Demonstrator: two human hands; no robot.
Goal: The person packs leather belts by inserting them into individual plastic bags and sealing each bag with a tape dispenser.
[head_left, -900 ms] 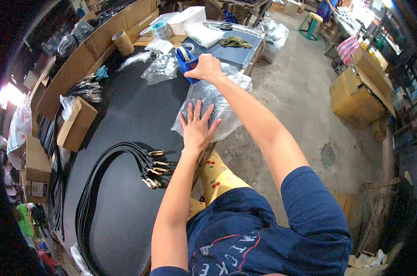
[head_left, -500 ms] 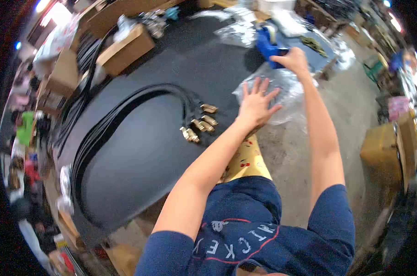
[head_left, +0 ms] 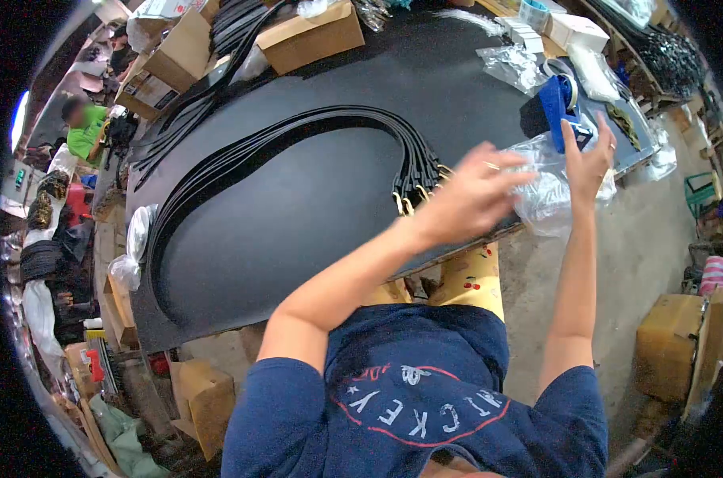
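Two hands are working at the right edge of the black table (head_left: 298,207), both at a clear plastic bag (head_left: 549,187). The right hand (head_left: 589,159) is standing upright with straight fingers against the bag's far side, just below the blue tape dispenser (head_left: 557,99); it is touching the plastic, but I cannot tell if it is pinching it. The left hand (head_left: 469,199) is blurred from motion, with fingers loosely spread, hovering over the bag's near side and the gold buckles (head_left: 421,191) of the black belts (head_left: 298,131); its grip is wide and holding nothing that I can see.

To do this well, I think the right hand should be keeping the bag steady while the left is taking one edge of the thin film, because such plastic is slipping and folding easily. The buckles are lying very near, so the left hand should be careful not to drag them.

Compared with half a second ago, the left hand is no longer lying flat on the bag, and the right hand has left the dispenser and come down to the bag.
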